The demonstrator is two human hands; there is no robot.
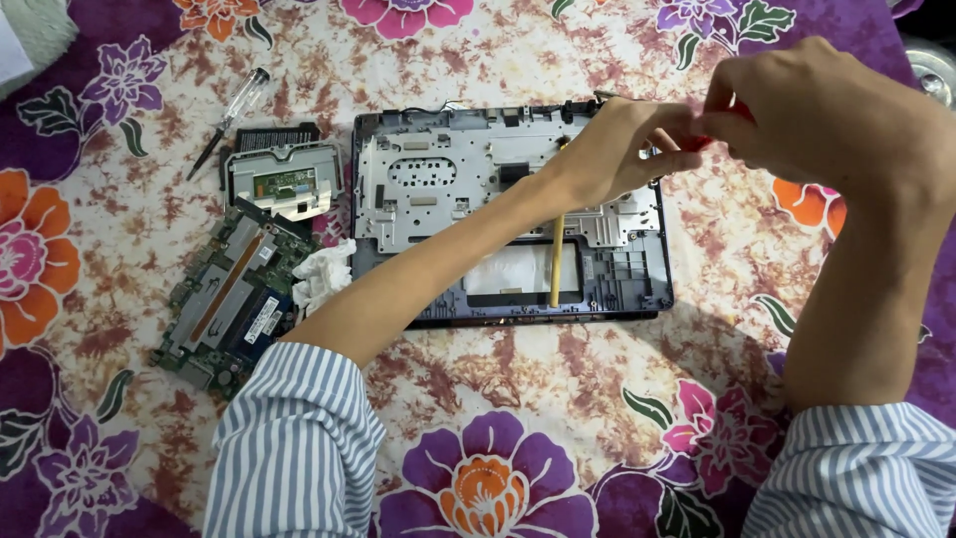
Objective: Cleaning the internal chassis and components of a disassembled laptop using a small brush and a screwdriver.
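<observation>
- Nearest the camera, two blue-and-white striped sleeves (pixel 295 448) are pushed up the forearms, which rise over a flowered cloth (pixel 518 399) of purple, pink and orange spread under the work, likely to keep small parts from rolling off.
- At lower left lies a green circuit board (pixel 231 299) with a copper strip across it, set aside on the cloth; a crumpled white wad (pixel 321 274) sits just beside its upper right corner.
- In the middle, an opened laptop base (pixel 513 219) lies flat with its silver metal plate facing up; a pale yellowish stick (pixel 557 261) rests upright across its lower half.
- Above the board, a grey touchpad module (pixel 283 179) lies face up, near a clear-handled screwdriver (pixel 231 118) left within reach.
- Over the base's upper right corner, the left hand (pixel 622 149) and right hand (pixel 822 105) meet, fingers pressed together and pinching a small red item (pixel 719 125) between them; what it is cannot be told, as the fingers hide most of it.
</observation>
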